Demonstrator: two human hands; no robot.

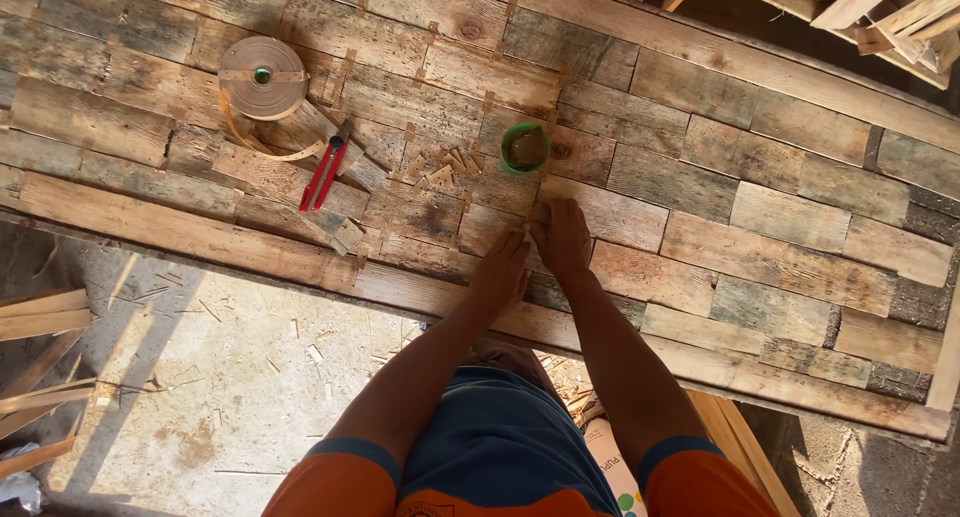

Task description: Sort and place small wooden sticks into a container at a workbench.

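Note:
A large panel of weathered wood pieces [700, 177] lies flat in front of me. My left hand [503, 264] and my right hand [563, 239] rest side by side on it, pressing at a seam between two pieces, fingers close together. A small light strip seems pinched between them, but I cannot tell which hand has it. Just beyond my hands stands a small green tub [525, 148]. Several short cut strips of light veneer [440, 167] lie left of the tub.
A roll of tan edge banding [262, 77] sits at the panel's far left, with red-handled cutters [323, 175] beside it. Loose wood slats [40, 317] lie on the concrete floor at left. Stacked timber [880, 17] is at top right.

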